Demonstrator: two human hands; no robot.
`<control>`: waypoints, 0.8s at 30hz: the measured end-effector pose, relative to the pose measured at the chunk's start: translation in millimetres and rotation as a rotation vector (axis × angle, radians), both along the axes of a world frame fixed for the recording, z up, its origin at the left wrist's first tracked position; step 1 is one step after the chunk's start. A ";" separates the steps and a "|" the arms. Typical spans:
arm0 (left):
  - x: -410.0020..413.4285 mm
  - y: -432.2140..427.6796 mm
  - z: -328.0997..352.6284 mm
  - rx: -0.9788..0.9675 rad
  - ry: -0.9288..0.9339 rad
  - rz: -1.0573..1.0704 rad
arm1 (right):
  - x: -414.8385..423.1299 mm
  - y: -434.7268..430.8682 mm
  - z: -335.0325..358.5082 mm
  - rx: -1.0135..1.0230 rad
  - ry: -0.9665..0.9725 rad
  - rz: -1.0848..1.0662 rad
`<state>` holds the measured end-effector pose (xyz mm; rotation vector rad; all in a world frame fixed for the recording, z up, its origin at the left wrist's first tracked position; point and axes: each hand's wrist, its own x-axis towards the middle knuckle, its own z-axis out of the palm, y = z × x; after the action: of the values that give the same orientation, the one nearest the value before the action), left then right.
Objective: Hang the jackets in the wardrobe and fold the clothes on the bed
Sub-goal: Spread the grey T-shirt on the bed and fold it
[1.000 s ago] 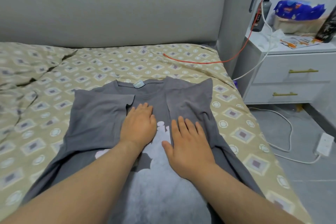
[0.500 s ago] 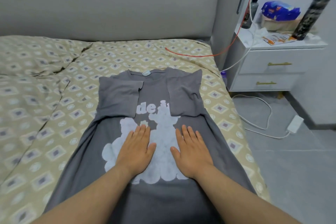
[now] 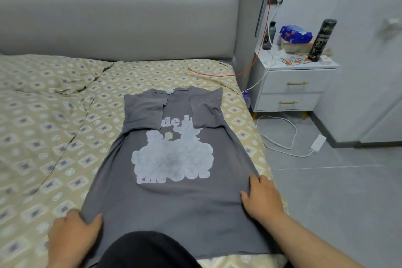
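- A grey T-shirt [image 3: 174, 198] lies flat, print up, on the patterned bed [image 3: 54, 137], filling the centre of the frame; its collar points to the top of the frame, towards the grey headboard [image 3: 119, 26]; both sleeves [image 3: 145, 113] are folded in over the chest.
- My left grip [image 3: 74, 239], at the lower left of the frame, pinches the shirt's side edge near the hem, thumb on top; it is blurred, so I cannot tell how the fingers lie beneath; my right grip [image 3: 262, 198], at the lower right, is curled round the opposite side edge, thumb on the cloth.
- The step in hand looks like folding the body; I judge both grips should lift the hem end evenly and carry it towards the collar, side edges aligned, sleeves tucked; an uneven pull would probably skew the fold.
- A dark shape [image 3: 148, 250] at the bottom centre, likely my own clothing, hides the middle of the hem.
- Bedspread shows above the collar and widely at the left of the frame; on the right the shirt runs close to the bed's edge, with the floor [image 3: 337, 202] beyond, so my right grip has little margin; an orange cable [image 3: 217, 74] lies on the bed beyond the collar, apart from the shirt; a white nightstand [image 3: 291, 93] stands at the upper right.
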<state>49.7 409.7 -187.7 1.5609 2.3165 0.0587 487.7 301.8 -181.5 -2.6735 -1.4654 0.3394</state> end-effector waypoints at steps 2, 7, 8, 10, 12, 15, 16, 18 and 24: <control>-18.4 -17.7 -0.1 -0.087 -0.084 0.084 | 0.4 -12.1 3.4 -0.066 0.085 -0.195; -28.9 -27.1 8.9 -0.175 -0.427 0.154 | 12.3 -38.5 22.9 -0.269 0.370 -0.255; -30.1 -25.4 14.4 -0.148 -0.494 0.168 | 14.3 -43.3 27.5 -0.320 0.440 -0.206; -30.9 -22.9 26.4 -0.028 -0.620 0.192 | 18.9 -50.7 33.0 -0.339 0.619 -0.157; -22.8 -20.4 49.1 0.095 -0.769 0.227 | 20.8 -55.3 41.1 -0.166 0.718 -0.181; -6.3 -11.1 84.7 0.356 -1.002 0.270 | 21.3 -50.5 62.8 0.264 0.853 -0.278; -3.0 -8.1 96.6 0.413 -1.060 0.256 | 20.0 -47.7 71.9 0.381 0.953 -0.293; -0.1 -0.6 116.1 0.428 -1.226 0.237 | 16.8 -43.3 93.0 0.547 1.121 -0.304; 7.7 0.3 150.8 0.421 -1.331 0.116 | 16.8 -46.2 135.9 0.697 1.673 -0.202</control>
<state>57.4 409.9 -36.9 0.9523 1.3015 1.2450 504.5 255.6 -45.6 -1.1025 -0.5074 1.2581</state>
